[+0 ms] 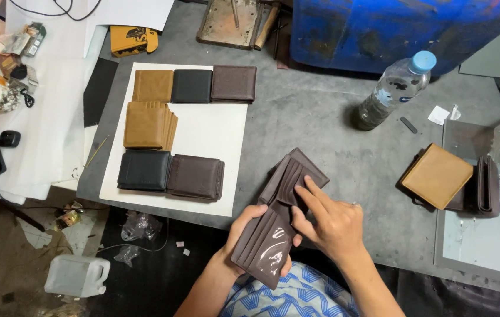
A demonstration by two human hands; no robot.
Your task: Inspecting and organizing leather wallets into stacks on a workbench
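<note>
**Open brown wallet held in both hands over the table edge**

The left hand [249,230] grips an open dark brown bifold wallet [273,226] from underneath, its fingers curled round the lower flap, thumb on the near edge beside a glossy clear window pocket. The right hand [329,220] lies on top: its fingers [311,194] are stretched out flat, the tips pressing into the card slots of the upper flap, closed on nothing. The wallet tilts away from the body, its far flap reaching past the fingertips over the grey tabletop [320,117].

Beyond and to the left of the left fingers lies a white sheet [215,135] carrying wallets in rows: nearest, a black wallet [144,170] touching a stack of brown wallets [196,177]; behind these, a fanned stack of tan wallets [149,125]; farthest, a tan wallet [152,86], a black one [192,86] and a brown one [234,83] side by side.

Well to the right of the right fingers, a tan wallet [437,175] rests on darker ones, next to upright brown wallets [485,184] on a grey tray [467,240]. Farther off, beyond the right fingertips, stands a clear plastic bottle with a blue cap [394,89], and behind it a blue drum [391,29].
</note>
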